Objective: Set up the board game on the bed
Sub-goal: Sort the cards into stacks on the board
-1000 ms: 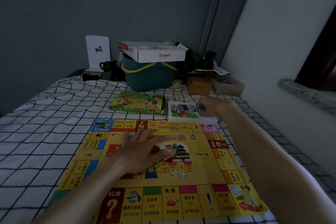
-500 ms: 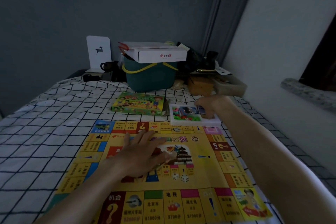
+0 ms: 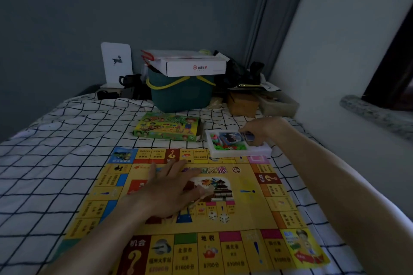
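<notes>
- Board game [image 3: 196, 198] setup on the bed [image 3: 55, 140] looks roughly half done: the yellow paper board lies unfolded and flat on the checked sheet, its near edge towards the foot of the frame, its far edge just short of the other game parts.
- Two white dice [image 3: 219, 217] already sit on the board, close to its middle and just beside the left hand.
- Green game box [image 3: 166, 129] lies beyond the board's far edge, near the bed's head end, its right flap open.
- White plastic tray [image 3: 237, 148] of small coloured pieces and cards rests at the board's far right corner; judging from that, tokens, cards and money have not yet been dealt out.
- Left hand [image 3: 172, 190] lies palm down on the board's centre, fingers spread and straight, pressing the paper flat.
- Right hand [image 3: 263, 129] reaches across to the tray's far right side, fingers curled and pinching what appears to be a small stack of cards [image 3: 248, 136] at the tray's edge; dim light blurs the exact grip.
- Teal basket [image 3: 181, 91] with a white carton on top stands at the head of the bed, apart from the game.
</notes>
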